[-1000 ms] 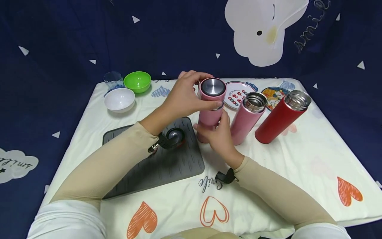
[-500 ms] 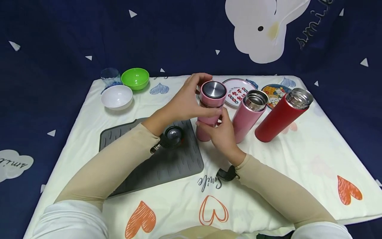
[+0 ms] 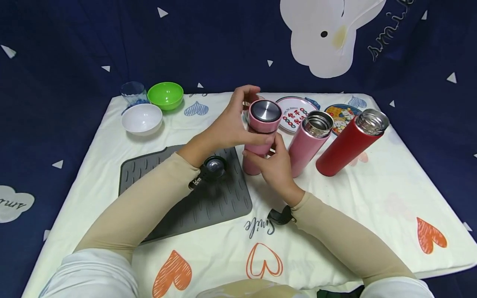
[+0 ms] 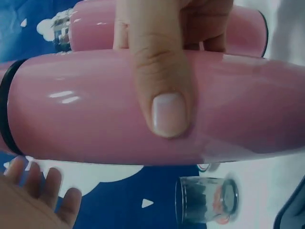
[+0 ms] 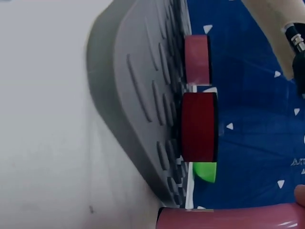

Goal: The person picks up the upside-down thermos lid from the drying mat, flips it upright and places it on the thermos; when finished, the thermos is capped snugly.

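Observation:
A pink thermos stands upright beside the mat, with a steel-topped pink lid on it. My right hand grips its body low down; the left wrist view shows the right thumb pressed flat along the pink side. Round the lid, my left hand makes a loose C, its thumb in front and a gap between its other fingers and the lid. Those fingers appear spread in the left wrist view. In the right wrist view only the thermos's lower part shows.
To the right stand an open pink thermos and an open red thermos. A grey mat bears a red lid and a pink lid. Behind are a white bowl, green bowl, glass and two plates.
My left fingers have come away from the lid and spread, and the left thumb has slid slightly down. My right hand keeps its grip. The head view has shifted a little.

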Motion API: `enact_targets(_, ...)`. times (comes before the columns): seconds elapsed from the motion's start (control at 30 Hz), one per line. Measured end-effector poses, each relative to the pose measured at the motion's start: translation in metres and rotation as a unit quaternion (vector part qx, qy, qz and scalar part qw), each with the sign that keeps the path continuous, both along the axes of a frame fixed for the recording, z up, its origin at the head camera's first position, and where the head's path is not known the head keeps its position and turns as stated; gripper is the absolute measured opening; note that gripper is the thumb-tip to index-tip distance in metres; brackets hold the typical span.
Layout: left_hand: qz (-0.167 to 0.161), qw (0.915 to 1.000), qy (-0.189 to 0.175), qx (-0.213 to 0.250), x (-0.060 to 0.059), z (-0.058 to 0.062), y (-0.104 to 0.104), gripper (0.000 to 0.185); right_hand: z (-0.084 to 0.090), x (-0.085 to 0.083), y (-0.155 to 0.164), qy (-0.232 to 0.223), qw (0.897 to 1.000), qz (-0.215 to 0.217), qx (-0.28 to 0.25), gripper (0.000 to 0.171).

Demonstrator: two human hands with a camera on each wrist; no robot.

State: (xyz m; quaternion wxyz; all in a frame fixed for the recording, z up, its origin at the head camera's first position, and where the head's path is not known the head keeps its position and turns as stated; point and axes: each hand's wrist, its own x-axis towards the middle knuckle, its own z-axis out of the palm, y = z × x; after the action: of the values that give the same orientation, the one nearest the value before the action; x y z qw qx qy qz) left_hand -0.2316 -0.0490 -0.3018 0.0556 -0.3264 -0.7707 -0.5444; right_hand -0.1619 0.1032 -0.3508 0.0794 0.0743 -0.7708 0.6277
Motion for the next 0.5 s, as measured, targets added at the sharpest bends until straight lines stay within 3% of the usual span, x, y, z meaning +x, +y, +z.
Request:
enact_targets(0.23, -0.017, 0.9997, -0.012, 0.015, -0.001, 0.000, -0.002, 0.086, -0.037, -0.020, 0.007, 0.027, 1.000, -0.015, 0.005, 0.066)
enact_targets(0.5, -0.050, 0.9984, -0.014, 0.022, -0.002, 0.001, -0.005, 0.094, -0.038, -0.021, 0.007, 0.030, 0.999, -0.009, 0.013, 0.067)
